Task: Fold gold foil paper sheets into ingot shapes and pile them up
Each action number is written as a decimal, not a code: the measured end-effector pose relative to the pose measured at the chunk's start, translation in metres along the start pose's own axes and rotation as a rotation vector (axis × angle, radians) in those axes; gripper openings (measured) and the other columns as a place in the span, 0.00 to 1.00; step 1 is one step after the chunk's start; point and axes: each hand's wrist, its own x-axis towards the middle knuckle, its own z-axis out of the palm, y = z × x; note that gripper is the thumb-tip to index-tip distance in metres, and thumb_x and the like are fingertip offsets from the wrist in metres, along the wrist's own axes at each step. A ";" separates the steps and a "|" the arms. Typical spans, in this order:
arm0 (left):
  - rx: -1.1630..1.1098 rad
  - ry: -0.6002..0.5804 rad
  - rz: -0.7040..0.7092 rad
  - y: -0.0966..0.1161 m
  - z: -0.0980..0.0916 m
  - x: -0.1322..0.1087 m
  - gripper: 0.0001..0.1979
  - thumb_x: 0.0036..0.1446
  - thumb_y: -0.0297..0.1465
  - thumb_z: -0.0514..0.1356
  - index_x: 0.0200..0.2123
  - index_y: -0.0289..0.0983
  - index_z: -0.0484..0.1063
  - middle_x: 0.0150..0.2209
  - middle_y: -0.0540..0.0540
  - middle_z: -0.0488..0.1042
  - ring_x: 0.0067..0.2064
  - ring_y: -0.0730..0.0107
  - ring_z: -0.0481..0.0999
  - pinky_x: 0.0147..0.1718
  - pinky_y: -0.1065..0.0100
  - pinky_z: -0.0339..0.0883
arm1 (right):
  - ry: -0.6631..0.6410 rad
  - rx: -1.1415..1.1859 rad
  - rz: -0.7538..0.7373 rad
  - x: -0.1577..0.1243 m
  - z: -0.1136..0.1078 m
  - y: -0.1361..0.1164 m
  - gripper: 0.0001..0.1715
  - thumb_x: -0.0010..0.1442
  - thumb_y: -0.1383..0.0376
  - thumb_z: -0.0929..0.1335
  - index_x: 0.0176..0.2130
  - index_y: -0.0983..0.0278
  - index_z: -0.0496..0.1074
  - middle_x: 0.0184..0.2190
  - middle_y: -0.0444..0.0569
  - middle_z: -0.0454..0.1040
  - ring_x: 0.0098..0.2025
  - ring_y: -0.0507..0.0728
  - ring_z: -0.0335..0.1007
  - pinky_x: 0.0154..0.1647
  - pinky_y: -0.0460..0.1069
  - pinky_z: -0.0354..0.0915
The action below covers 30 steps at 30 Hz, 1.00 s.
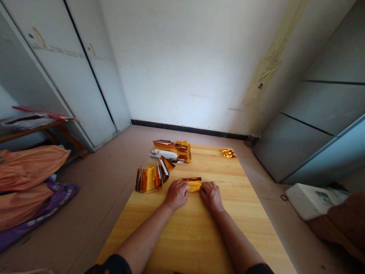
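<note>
A small sheet of shiny gold foil paper (pixel 195 185) stretches between my two hands, low over the wooden table (pixel 196 228). My left hand (pixel 177 194) is closed on its left end, and my right hand (pixel 211 195) is closed on its right end. The fingertips are partly hidden behind the knuckles. Just left of my left hand, a curved stack of gold foil paper (pixel 150 178) stands on the table's left edge. Behind it lies a pile of gold and white paper (pixel 171 150). A folded gold foil piece (pixel 228 153) rests at the far right corner.
Grey cabinets (pixel 319 110) stand to the right and white cupboard doors (pixel 74 68) to the left. A white box (pixel 308 199) sits on the floor at right. Orange and purple bags (pixel 31 171) are heaped at left. A white wall (pixel 185 64) rises beyond the table.
</note>
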 end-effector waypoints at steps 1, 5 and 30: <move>-0.019 0.007 -0.010 -0.001 0.001 -0.001 0.08 0.48 0.19 0.54 0.27 0.38 0.67 0.30 0.47 0.71 0.36 0.66 0.69 0.38 0.65 0.60 | -0.012 0.021 0.003 0.001 -0.001 0.002 0.05 0.57 0.69 0.65 0.30 0.62 0.71 0.32 0.45 0.73 0.39 0.53 0.63 0.39 0.46 0.52; -0.090 0.035 -0.032 -0.004 0.000 -0.002 0.07 0.52 0.21 0.55 0.27 0.38 0.69 0.33 0.47 0.73 0.38 0.67 0.69 0.40 0.66 0.62 | -0.045 0.071 0.037 0.009 0.000 0.012 0.06 0.58 0.67 0.66 0.35 0.60 0.73 0.34 0.44 0.75 0.40 0.53 0.66 0.41 0.45 0.53; -0.032 -0.029 -0.227 -0.003 0.010 0.010 0.11 0.54 0.20 0.54 0.34 0.39 0.73 0.36 0.47 0.73 0.43 0.66 0.70 0.44 0.67 0.63 | -0.038 -0.024 0.223 0.027 0.013 0.005 0.08 0.57 0.67 0.65 0.33 0.59 0.75 0.31 0.44 0.75 0.36 0.51 0.67 0.36 0.43 0.52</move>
